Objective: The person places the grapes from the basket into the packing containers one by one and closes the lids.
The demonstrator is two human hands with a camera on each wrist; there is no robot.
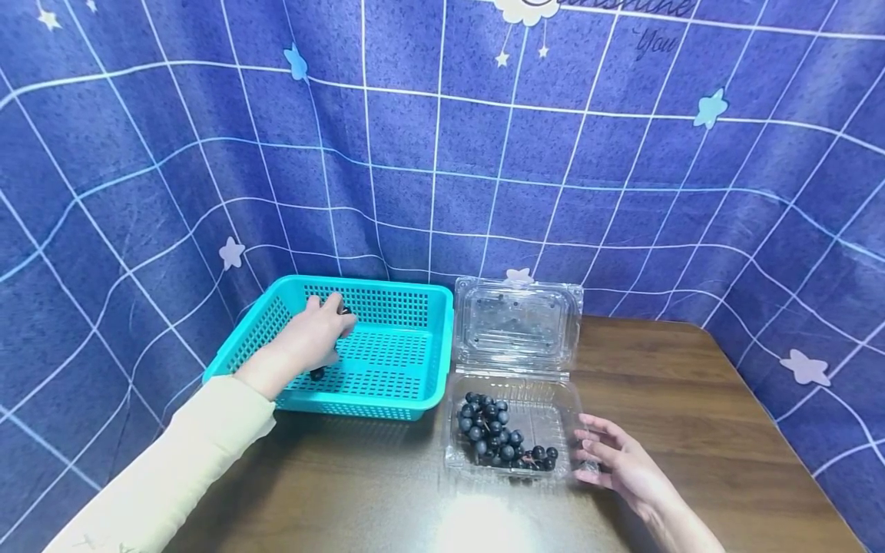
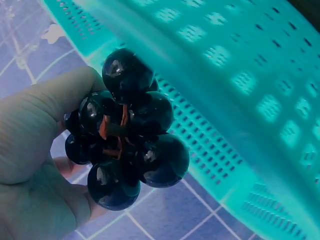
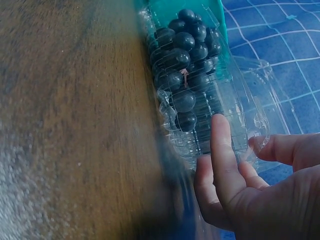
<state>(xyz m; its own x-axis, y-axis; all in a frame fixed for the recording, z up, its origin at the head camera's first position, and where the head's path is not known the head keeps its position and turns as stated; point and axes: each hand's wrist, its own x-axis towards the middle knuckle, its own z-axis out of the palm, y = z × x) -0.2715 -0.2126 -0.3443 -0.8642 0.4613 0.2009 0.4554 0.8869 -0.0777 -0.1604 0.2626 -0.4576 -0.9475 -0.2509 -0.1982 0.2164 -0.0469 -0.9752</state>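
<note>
My left hand (image 1: pixel 314 334) reaches over the turquoise plastic basket (image 1: pixel 437 361) and grips a small bunch of dark grapes (image 2: pixel 162 160). Its round berries and reddish-brown stems show in the left wrist view, while the hand hides most of them in the head view. To the right, a clear plastic clamshell box (image 1: pixel 563 399) stands with its lid raised. Several dark grapes on stems (image 1: pixel 491 426) lie in the box, mostly along its left and front. My right hand (image 1: pixel 632 468) rests its fingertips at the box's right wall, the fingers loosely extended.
The raised transparent lid (image 1: pixel 518 315) leans back near a blue grid-patterned curtain (image 1: pixel 484 192), which surrounds the back and sides. Brown wooden tabletop (image 1: pixel 636 369) extends right of the box and in front of the basket.
</note>
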